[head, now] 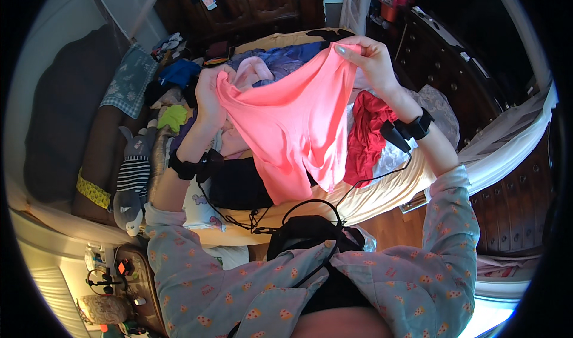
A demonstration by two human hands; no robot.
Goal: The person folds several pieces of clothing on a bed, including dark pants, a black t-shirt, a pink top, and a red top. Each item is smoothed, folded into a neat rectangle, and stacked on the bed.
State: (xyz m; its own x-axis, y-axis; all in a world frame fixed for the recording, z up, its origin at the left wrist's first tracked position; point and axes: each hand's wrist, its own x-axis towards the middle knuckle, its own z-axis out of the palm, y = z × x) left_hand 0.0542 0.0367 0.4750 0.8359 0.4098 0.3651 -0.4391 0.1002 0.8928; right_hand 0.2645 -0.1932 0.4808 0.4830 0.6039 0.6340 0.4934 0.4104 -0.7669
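Observation:
A bright pink knit garment (291,118) is stretched out in the air over the bed. At its upper left corner, my left hand (212,94) grips the edge in closed fingers. My right hand (371,62) pinches the opposite upper corner between thumb and fingers and is held higher. The cloth hangs in folds between them, its lower edge above a folded black cloth (237,183). Crumpled red fabric (369,132) lies on the bed below my right forearm. Behind the pink garment, blue-purple clothing (286,62) is partly hidden.
A bed with a pale yellow sheet (376,203) bears heaped clothes. To the left are a plush toy in a striped top (134,172), a lime-green cloth (173,117) and a patterned pillow (130,82). A dark wooden dresser (438,69) stands right; white netting (506,154) hangs beside it.

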